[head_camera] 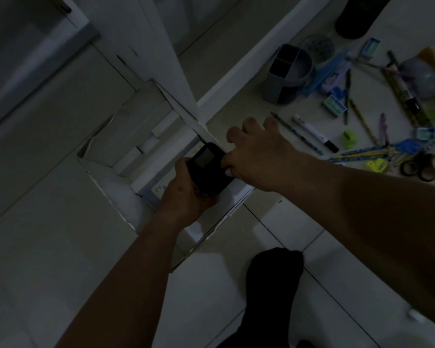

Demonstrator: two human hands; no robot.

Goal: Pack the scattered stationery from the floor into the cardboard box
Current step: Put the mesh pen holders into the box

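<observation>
Nearest, a dark-clad leg (274,285) on the pale tiled floor (299,227), both forearms reaching over it. Left hand (183,194) wraps the bottom end of a black rectangular handheld device with a small grey screen (209,169), probably a calculator, fingers curled round it. Right hand (259,156) has its thumb against the device's right edge and fingers spread, loosely bent. Can't tell if they pinch it.

The device sits just above the near corner of the open pale cardboard box (106,172); white packets already lie inside.

Step looks like placing it. Best to lower it flat against the near wall, screen up, let the right hand only guide, and release once it rests. Dim light, so feel for the bottom.

Beyond the box's right side lies the rest: white marker with black cap (314,133), green sharpener (348,139), pencils (369,151), tape rolls (422,167), grey divided plastic pen holder (289,74). Plenty left to pack.
</observation>
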